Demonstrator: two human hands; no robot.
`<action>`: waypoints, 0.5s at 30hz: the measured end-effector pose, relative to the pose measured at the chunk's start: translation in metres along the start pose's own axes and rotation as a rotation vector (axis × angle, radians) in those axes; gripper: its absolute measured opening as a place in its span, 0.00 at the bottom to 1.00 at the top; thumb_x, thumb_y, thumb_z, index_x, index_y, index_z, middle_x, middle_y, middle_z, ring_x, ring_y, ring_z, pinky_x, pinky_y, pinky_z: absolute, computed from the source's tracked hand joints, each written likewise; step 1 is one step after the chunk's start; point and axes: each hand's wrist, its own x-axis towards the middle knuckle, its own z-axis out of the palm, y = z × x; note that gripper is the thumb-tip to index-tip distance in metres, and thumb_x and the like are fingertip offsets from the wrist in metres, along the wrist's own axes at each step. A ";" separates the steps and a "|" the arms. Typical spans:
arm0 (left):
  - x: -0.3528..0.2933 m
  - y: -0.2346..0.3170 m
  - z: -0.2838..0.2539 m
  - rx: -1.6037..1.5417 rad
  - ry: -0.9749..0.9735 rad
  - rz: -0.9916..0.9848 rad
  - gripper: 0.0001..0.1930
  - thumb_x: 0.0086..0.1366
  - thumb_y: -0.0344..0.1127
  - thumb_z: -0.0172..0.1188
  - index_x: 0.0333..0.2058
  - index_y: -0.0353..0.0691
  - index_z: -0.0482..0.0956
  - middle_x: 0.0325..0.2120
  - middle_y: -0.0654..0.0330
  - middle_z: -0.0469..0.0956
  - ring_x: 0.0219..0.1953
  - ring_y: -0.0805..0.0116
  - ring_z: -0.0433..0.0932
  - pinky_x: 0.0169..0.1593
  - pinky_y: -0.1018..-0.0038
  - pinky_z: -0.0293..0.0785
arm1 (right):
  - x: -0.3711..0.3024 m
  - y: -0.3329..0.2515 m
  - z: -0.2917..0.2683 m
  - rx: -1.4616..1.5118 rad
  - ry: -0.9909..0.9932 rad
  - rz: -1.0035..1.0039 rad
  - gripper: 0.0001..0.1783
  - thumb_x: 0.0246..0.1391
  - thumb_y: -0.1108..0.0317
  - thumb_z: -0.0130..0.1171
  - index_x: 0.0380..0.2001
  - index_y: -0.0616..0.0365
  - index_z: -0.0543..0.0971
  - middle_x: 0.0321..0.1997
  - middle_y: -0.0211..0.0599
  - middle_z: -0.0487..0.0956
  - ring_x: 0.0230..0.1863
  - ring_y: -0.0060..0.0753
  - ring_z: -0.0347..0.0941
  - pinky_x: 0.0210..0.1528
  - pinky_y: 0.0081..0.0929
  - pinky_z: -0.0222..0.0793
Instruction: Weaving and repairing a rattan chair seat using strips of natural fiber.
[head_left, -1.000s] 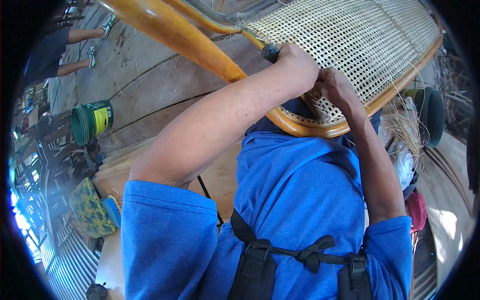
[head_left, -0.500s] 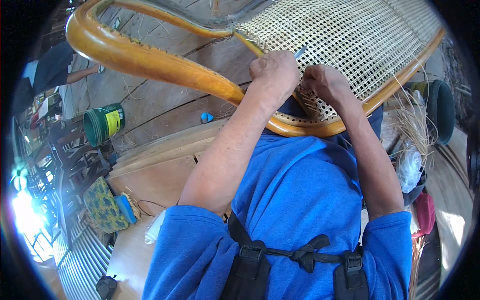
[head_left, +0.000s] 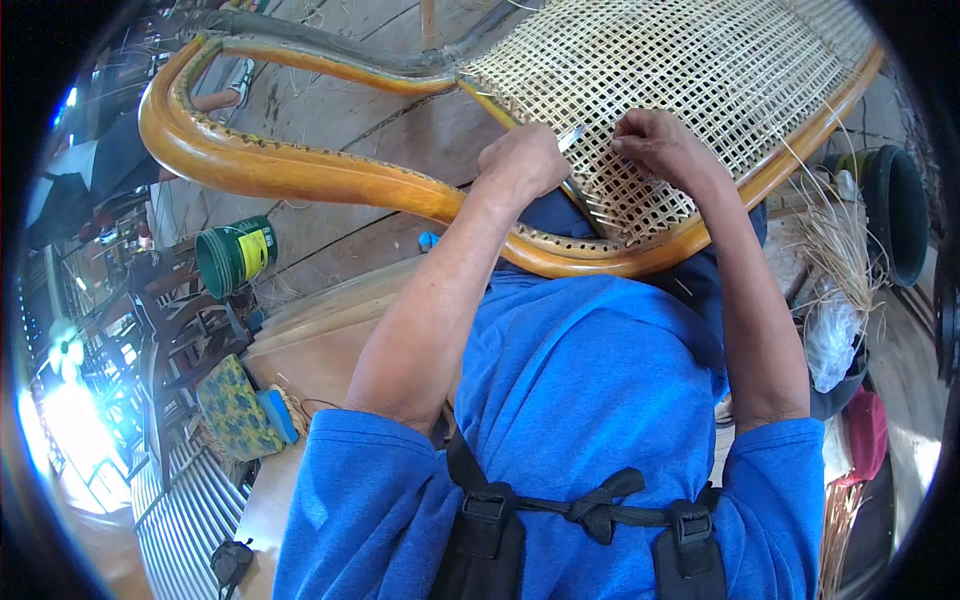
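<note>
A curved, varnished wooden chair frame [head_left: 310, 178] lies across my lap, with woven cane mesh [head_left: 690, 75] stretched over its right part. My left hand [head_left: 522, 163] is closed round a knife [head_left: 571, 138]; only its pale, short blade shows past the fingers, above the mesh's left edge. Its handle is hidden in the fist. Just right of the blade, my right hand [head_left: 662, 150] is over the mesh with thumb and fingers pinched together. Whatever lies between them is too small to make out. Below the hands, small holes line the frame's near curve.
Loose cane strands [head_left: 835, 235] hang at the right beside a dark green bucket [head_left: 893, 215] and a clear plastic bag [head_left: 832, 335]. Leftward stands a green bucket with a yellow label [head_left: 236, 256]. Another person's leg [head_left: 218, 100] shows at the upper left.
My left hand has shifted left and slightly down with the knife. The right hand has lifted a little away from the mesh's lower edge, widening the gap between the hands.
</note>
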 end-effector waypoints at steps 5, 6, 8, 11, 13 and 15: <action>0.005 0.000 0.001 0.066 -0.055 0.032 0.16 0.50 0.35 0.55 0.37 0.34 0.79 0.37 0.47 0.78 0.42 0.54 0.77 0.45 0.64 0.72 | 0.003 -0.005 0.008 -0.274 0.013 -0.130 0.10 0.41 0.66 0.59 0.29 0.59 0.78 0.27 0.42 0.78 0.29 0.39 0.75 0.33 0.32 0.70; 0.005 0.000 0.001 0.068 -0.066 0.036 0.16 0.50 0.35 0.55 0.37 0.34 0.78 0.37 0.47 0.78 0.42 0.54 0.77 0.45 0.64 0.72 | 0.005 -0.007 0.010 -0.273 0.013 -0.128 0.10 0.41 0.66 0.59 0.29 0.59 0.78 0.27 0.42 0.78 0.29 0.39 0.75 0.33 0.32 0.70; 0.003 0.001 0.000 0.068 -0.078 0.040 0.16 0.50 0.35 0.55 0.37 0.34 0.78 0.37 0.47 0.78 0.42 0.54 0.77 0.45 0.63 0.72 | 0.008 -0.010 0.014 -0.375 0.042 -0.081 0.11 0.40 0.65 0.60 0.28 0.59 0.78 0.26 0.44 0.78 0.29 0.39 0.75 0.33 0.32 0.70; 0.002 0.002 -0.002 0.044 -0.070 0.052 0.16 0.50 0.34 0.54 0.37 0.33 0.78 0.37 0.47 0.78 0.43 0.54 0.77 0.45 0.63 0.72 | 0.009 -0.014 0.021 -0.409 0.096 -0.033 0.15 0.39 0.59 0.61 0.26 0.59 0.78 0.27 0.47 0.77 0.31 0.43 0.75 0.34 0.35 0.69; 0.005 0.001 -0.002 0.044 -0.077 0.051 0.16 0.50 0.34 0.54 0.37 0.33 0.78 0.37 0.47 0.78 0.43 0.54 0.77 0.45 0.63 0.72 | 0.003 -0.030 0.022 -0.475 0.080 0.027 0.20 0.39 0.53 0.62 0.27 0.60 0.77 0.28 0.48 0.77 0.33 0.47 0.75 0.36 0.39 0.69; 0.005 -0.001 -0.001 0.032 -0.076 0.054 0.15 0.51 0.34 0.53 0.37 0.33 0.78 0.36 0.46 0.78 0.43 0.53 0.77 0.45 0.63 0.72 | 0.002 -0.036 0.029 -0.516 0.087 0.050 0.20 0.40 0.53 0.62 0.29 0.60 0.77 0.29 0.49 0.77 0.33 0.47 0.75 0.36 0.40 0.69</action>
